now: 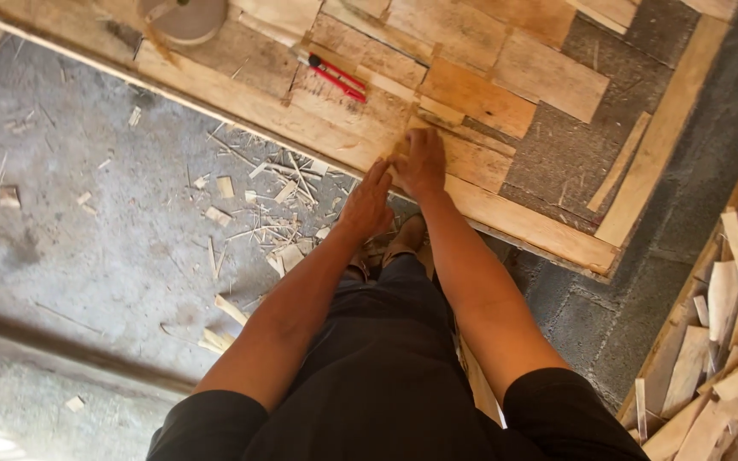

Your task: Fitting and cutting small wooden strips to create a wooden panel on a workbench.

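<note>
A large wooden panel (557, 235) lies on the floor, its face partly covered with flat wood pieces. My right hand (421, 162) presses down on a wood piece (471, 158) near the panel's near edge, fingers curled. My left hand (367, 203) lies beside it with fingers straight and together, at the panel's edge, holding nothing that I can see. A red utility knife (337, 78) rests on the panel, farther away than both hands.
Wood chips and splinters (271, 213) litter the concrete floor at left. A round pale container (185, 19) stands at the panel's far edge. A heap of wood offcuts (728, 341) lies at right. My feet (395, 248) stand against the panel.
</note>
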